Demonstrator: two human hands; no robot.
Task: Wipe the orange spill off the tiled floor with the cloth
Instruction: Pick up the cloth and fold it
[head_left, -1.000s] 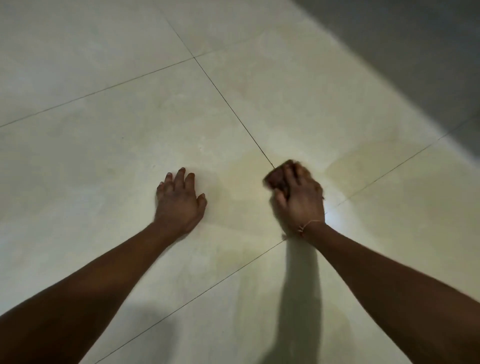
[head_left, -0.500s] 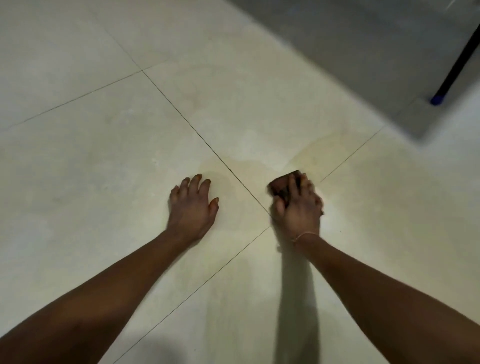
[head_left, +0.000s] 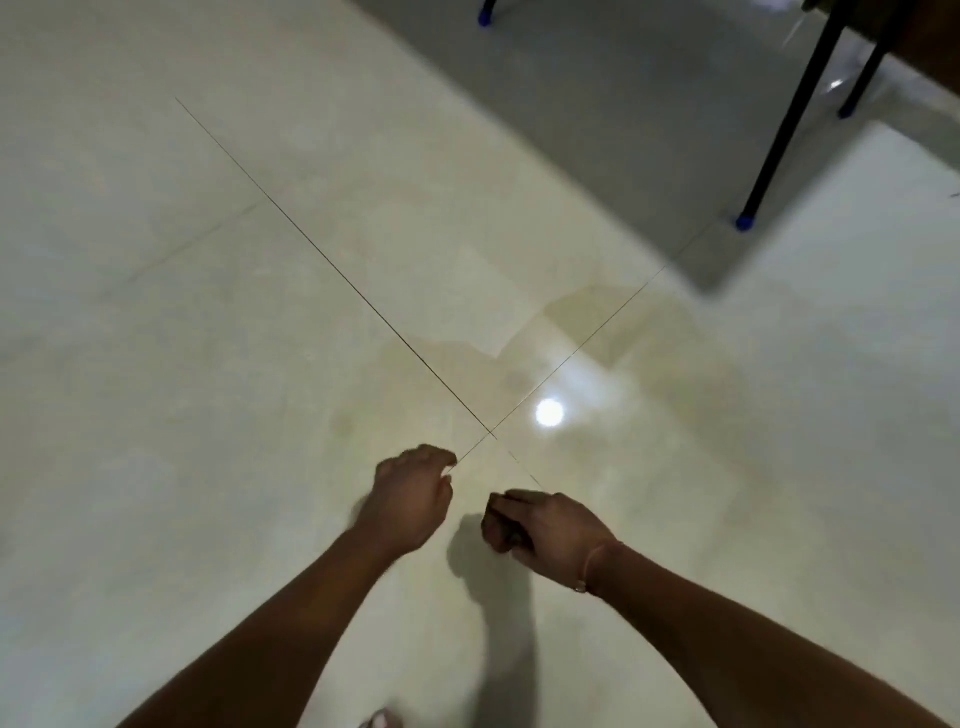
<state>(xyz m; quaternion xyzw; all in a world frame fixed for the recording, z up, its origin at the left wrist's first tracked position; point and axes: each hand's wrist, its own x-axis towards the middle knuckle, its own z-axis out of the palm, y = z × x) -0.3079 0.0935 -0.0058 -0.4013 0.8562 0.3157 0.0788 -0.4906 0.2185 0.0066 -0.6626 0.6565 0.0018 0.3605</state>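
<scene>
Both hands have drawn back toward the person since the earlier frames. They have come away from the wet patch, and the left palm is no longer flat on the tile.

Right hand (head_left: 558, 532): clenched round a dark brown, bunched cloth (head_left: 497, 534), which protrudes from the fist on the thumb side. A shadow below it suggests the cloth is clear of the floor; contact cannot be confirmed. A thin bracelet (head_left: 587, 569) sits at the wrist.

Left hand (head_left: 410, 501): fingers loosely bent, holding nothing visible, just beside the right hand.

Pale orange spill (head_left: 587, 332): a thin tinted film on the glossy cream tiled floor (head_left: 182, 364). It spreads round the crossing of the dark grout lines (head_left: 493, 435), beyond both hands, and its far edge reaches toward the grey shadow. It is judged still unwiped in part.

Risks: the film is faint, and a bright lamp reflection (head_left: 549, 413) lies on it, so the far edge could be missed. A soaked cloth may smear the liquid outward instead of lifting it. Liquid may also settle into the grout. The wet, polished tile is a slip hazard for a bracing palm or for the bare toes (head_left: 382, 719) at the bottom edge.

Surroundings: slim black furniture legs (head_left: 784, 124) with blue caps (head_left: 745, 222) stand well beyond the spill, to the right. Nothing lies between the cloth and the patch.
</scene>
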